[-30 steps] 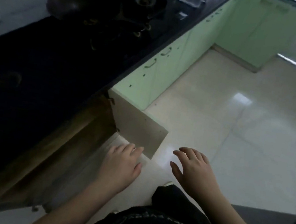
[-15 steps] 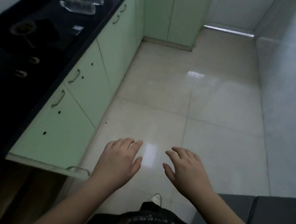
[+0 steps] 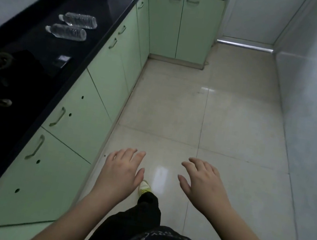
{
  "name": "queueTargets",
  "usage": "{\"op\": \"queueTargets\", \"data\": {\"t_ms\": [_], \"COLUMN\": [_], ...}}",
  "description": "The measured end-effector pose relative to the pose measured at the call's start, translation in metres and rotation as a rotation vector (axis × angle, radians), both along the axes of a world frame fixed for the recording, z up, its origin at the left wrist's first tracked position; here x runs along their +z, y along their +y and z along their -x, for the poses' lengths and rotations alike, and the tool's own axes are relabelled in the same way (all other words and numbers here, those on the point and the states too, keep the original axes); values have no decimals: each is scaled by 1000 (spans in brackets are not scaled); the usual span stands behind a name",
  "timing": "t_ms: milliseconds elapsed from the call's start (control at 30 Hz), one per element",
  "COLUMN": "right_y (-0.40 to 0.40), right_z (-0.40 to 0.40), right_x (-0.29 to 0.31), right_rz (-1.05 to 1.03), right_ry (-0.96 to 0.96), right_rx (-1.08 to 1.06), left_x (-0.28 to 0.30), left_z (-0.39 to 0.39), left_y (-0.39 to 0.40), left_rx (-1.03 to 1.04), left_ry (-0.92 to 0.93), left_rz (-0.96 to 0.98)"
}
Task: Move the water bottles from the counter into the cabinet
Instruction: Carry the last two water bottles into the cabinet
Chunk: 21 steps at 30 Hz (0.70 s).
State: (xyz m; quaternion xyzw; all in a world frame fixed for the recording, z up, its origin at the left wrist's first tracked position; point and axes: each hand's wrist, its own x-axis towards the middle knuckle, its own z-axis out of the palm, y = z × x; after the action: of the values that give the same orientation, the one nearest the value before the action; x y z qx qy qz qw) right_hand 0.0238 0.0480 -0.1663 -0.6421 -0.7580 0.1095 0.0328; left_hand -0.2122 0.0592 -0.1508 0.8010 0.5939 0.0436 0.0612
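The left hand (image 3: 120, 172) and right hand (image 3: 203, 183) hover spread and empty above the glossy beige tiled floor (image 3: 205, 116), right of the black stone counter (image 3: 45, 57), where two clear plastic water bottles (image 3: 69, 32) lie.

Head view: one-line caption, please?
Both empty hands, left and right, hover over the floor; two water bottles lie on the counter.
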Motion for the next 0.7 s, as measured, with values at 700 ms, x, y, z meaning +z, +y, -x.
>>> {"op": "queueTargets", "data": {"t_ms": [700], "right_y": [401], "right_z": [4], "right_x": [14], "right_rz": [4], "right_ry": [15], "right_rx": [55], "left_x": [24], "left_z": [35], "left_y": [385], "left_rx": [147], "left_ry": [-141], "left_rz": [5]}}
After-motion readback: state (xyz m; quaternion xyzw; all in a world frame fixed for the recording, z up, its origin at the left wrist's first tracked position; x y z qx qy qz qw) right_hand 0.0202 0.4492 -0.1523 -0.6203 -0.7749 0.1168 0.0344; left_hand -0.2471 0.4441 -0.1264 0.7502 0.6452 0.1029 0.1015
